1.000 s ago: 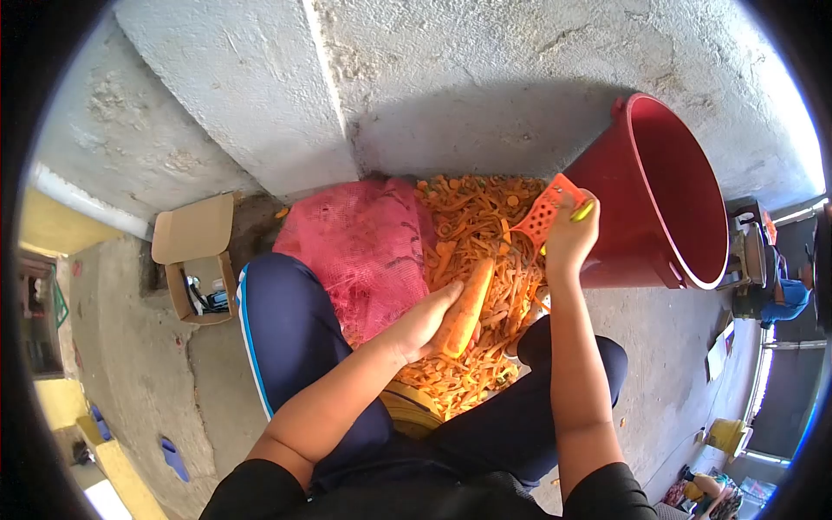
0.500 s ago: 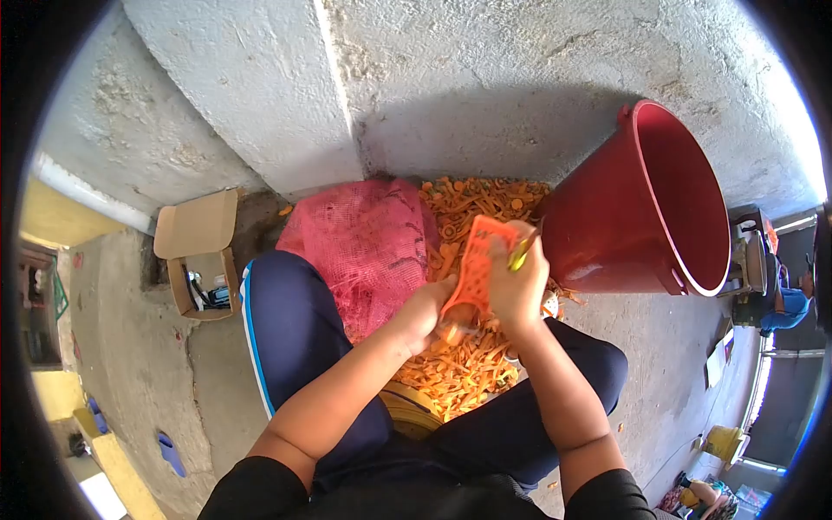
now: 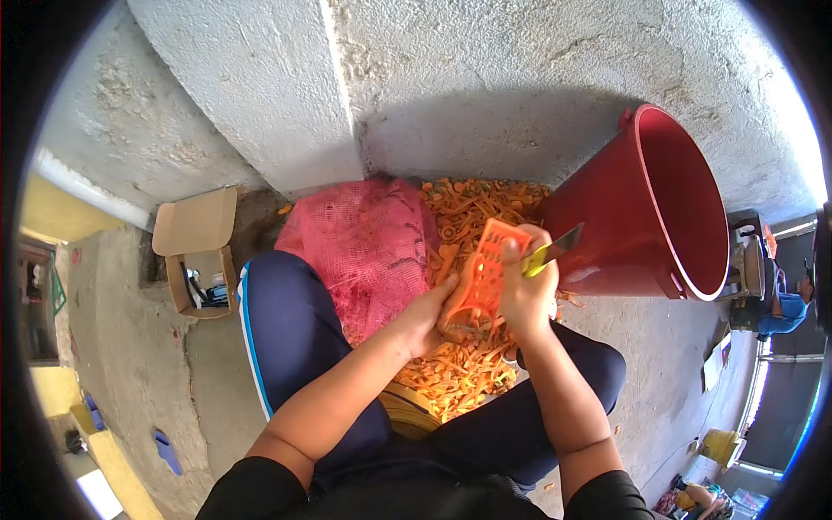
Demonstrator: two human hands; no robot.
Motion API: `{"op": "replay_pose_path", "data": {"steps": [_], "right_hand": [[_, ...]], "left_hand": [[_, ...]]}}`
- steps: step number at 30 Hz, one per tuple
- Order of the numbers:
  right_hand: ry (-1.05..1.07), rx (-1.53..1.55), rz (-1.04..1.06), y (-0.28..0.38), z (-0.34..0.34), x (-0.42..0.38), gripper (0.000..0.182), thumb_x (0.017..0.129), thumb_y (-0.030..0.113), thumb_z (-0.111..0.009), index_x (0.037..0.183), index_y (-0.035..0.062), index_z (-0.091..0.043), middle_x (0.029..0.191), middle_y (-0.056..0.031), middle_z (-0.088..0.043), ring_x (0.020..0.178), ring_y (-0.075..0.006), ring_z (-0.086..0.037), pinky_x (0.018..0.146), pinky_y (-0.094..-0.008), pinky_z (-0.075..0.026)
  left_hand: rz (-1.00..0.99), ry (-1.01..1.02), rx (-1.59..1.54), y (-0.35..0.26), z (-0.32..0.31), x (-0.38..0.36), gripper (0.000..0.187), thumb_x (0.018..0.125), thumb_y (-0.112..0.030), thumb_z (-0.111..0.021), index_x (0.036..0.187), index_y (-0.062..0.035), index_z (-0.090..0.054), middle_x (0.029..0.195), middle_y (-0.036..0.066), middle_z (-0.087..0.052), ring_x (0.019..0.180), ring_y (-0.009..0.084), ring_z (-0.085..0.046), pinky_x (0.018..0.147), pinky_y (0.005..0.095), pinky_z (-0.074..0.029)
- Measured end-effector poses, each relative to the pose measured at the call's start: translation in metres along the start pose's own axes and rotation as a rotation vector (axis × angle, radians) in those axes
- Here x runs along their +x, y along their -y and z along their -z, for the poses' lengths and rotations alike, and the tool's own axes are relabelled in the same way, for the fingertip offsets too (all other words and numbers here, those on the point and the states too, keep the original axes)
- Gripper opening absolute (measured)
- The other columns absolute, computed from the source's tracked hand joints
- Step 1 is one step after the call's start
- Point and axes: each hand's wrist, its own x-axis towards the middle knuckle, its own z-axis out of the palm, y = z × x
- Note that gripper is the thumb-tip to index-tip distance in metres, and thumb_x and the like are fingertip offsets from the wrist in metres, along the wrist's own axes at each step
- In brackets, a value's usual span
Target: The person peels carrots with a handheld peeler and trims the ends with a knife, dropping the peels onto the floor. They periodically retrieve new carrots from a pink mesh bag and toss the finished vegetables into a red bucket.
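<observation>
My left hand (image 3: 423, 321) is closed around a carrot (image 3: 461, 295), which tilts up over my lap. In my right hand (image 3: 530, 303) is an orange plastic peeler (image 3: 490, 282) with a holed body, its lower end against the carrot. The same hand also grips a small knife (image 3: 555, 250) with a yellow-green handle, its blade pointing up and right. Beneath both hands lies a heap of orange carrot peelings (image 3: 459, 377), partly over a yellow container (image 3: 407, 407) between my legs. My fingers hide part of the carrot.
A pink mesh sack (image 3: 355, 243) lies left of my hands against the wall. More peelings and carrot pieces (image 3: 481, 208) are heaped beside it. At the right a big red bucket (image 3: 598, 225) leans over. A cardboard box (image 3: 204, 269) sits left; a person (image 3: 787, 308) is far right.
My right hand has turned and shifted slightly right with the peeler, and the knife blade now shows plainly. My left hand stays nearly in place with the carrot.
</observation>
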Motion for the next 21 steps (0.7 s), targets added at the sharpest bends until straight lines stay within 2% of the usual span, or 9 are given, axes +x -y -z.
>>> {"op": "replay_pose_path", "data": {"steps": [4,7,9,11,12,16,18,19,21], "right_hand": [[0.017,-0.065,0.025,0.000,-0.006,-0.005,0.020,0.080,0.014,-0.056,0.094,0.0025,-0.048,0.071,-0.0131,-0.057,0.060,-0.0195,-0.055,0.058,-0.0303,-0.044],[-0.075,-0.239,0.036,-0.008,-0.005,0.003,0.017,0.080,0.011,-0.055,0.093,0.0039,-0.048,0.072,-0.0132,-0.057,0.061,-0.0186,-0.055,0.058,-0.0300,-0.044],[-0.236,-0.198,0.059,-0.032,0.008,0.030,0.013,0.081,0.011,-0.054,0.090,0.0039,-0.047,0.074,-0.0129,-0.056,0.062,-0.0169,-0.053,0.058,-0.0304,-0.044],[-0.409,-0.234,-0.075,-0.045,0.025,0.056,0.015,0.085,0.015,-0.049,0.091,0.0020,-0.046,0.071,-0.0097,-0.054,0.061,-0.0168,-0.049,0.057,-0.0294,-0.043],[-0.440,-0.162,-0.143,-0.036,0.030,0.060,0.019,0.085,0.019,-0.050,0.091,0.0009,-0.048,0.070,-0.0022,-0.051,0.059,-0.0086,-0.044,0.057,-0.0224,-0.039],[-0.295,-0.076,0.050,-0.031,0.025,0.044,0.023,0.084,0.022,-0.052,0.094,0.0011,-0.048,0.070,0.0002,-0.049,0.059,-0.0057,-0.042,0.055,-0.0197,-0.036],[-0.144,0.052,0.068,-0.022,0.014,0.024,0.026,0.084,0.024,-0.053,0.096,0.0015,-0.047,0.070,0.0020,-0.047,0.061,-0.0047,-0.041,0.056,-0.0187,-0.036],[-0.089,0.059,0.026,-0.018,0.009,0.014,0.026,0.084,0.024,-0.053,0.095,0.0015,-0.047,0.072,0.0015,-0.047,0.063,-0.0049,-0.041,0.058,-0.0190,-0.036],[0.004,0.053,-0.023,-0.011,0.002,-0.002,0.025,0.084,0.023,-0.052,0.095,0.0012,-0.047,0.075,0.0001,-0.048,0.067,-0.0056,-0.042,0.060,-0.0196,-0.036]], "left_hand": [[-0.023,-0.096,0.006,-0.003,-0.012,-0.007,0.042,0.090,-0.038,-0.029,0.106,-0.0047,-0.049,0.094,0.006,-0.058,0.081,0.0194,-0.057,0.067,0.0333,-0.048],[-0.089,-0.046,0.130,-0.001,-0.012,-0.003,0.043,0.090,-0.038,-0.027,0.105,-0.0040,-0.049,0.091,0.007,-0.058,0.080,0.0185,-0.057,0.065,0.0325,-0.048],[-0.019,0.020,0.293,-0.002,0.000,-0.008,0.043,0.090,-0.039,-0.028,0.105,-0.0036,-0.048,0.089,0.008,-0.058,0.079,0.0179,-0.057,0.064,0.0318,-0.048],[0.015,0.096,0.408,-0.001,0.004,-0.011,0.043,0.089,-0.040,-0.033,0.103,-0.0032,-0.048,0.085,0.009,-0.057,0.077,0.0175,-0.056,0.064,0.0313,-0.047],[0.017,0.073,0.343,0.001,0.003,-0.012,0.042,0.088,-0.040,-0.035,0.103,-0.0035,-0.049,0.084,0.009,-0.057,0.076,0.0178,-0.056,0.065,0.0317,-0.047],[0.031,-0.027,0.081,-0.001,-0.007,-0.011,0.038,0.086,-0.040,-0.042,0.100,-0.0049,-0.050,0.087,0.008,-0.057,0.078,0.0187,-0.056,0.072,0.0337,-0.046],[0.021,-0.004,0.015,-0.002,-0.002,-0.008,0.038,0.086,-0.039,-0.041,0.103,-0.0053,-0.049,0.089,0.007,-0.056,0.081,0.0193,-0.056,0.073,0.0346,-0.046],[0.015,0.178,-0.008,-0.006,-0.002,-0.011,0.039,0.087,-0.039,-0.039,0.105,-0.0065,-0.049,0.093,0.008,-0.056,0.084,0.0193,-0.055,0.072,0.0357,-0.047],[-0.025,0.061,-0.056,-0.005,-0.008,-0.011,0.039,0.087,-0.040,-0.037,0.105,-0.0075,-0.049,0.092,0.007,-0.057,0.082,0.0190,-0.056,0.071,0.0353,-0.047]]}}
